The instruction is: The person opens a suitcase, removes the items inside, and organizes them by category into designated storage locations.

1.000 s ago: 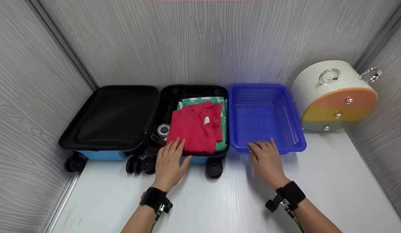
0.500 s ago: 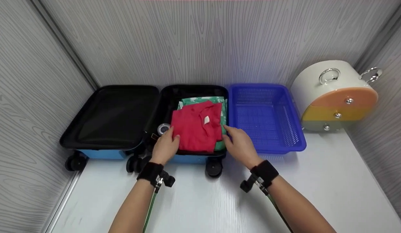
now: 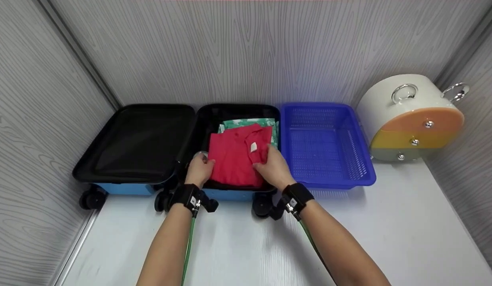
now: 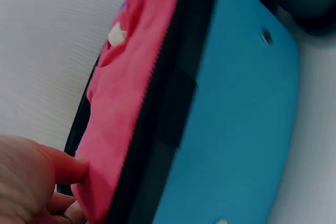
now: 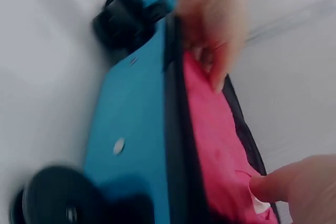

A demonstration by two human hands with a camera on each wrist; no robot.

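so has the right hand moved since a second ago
Yes: the right hand went left, from the blue basket's front rim onto the red shirt in the suitcase.

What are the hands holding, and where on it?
Both hands are on the folded red shirt in the suitcase: the left hand at its left edge, the right hand at its near right corner.

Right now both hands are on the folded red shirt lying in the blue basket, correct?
Not quite. Both hands, left hand and right hand, are on the folded red shirt, but it lies in the open suitcase, not the blue basket; the head view shows this.
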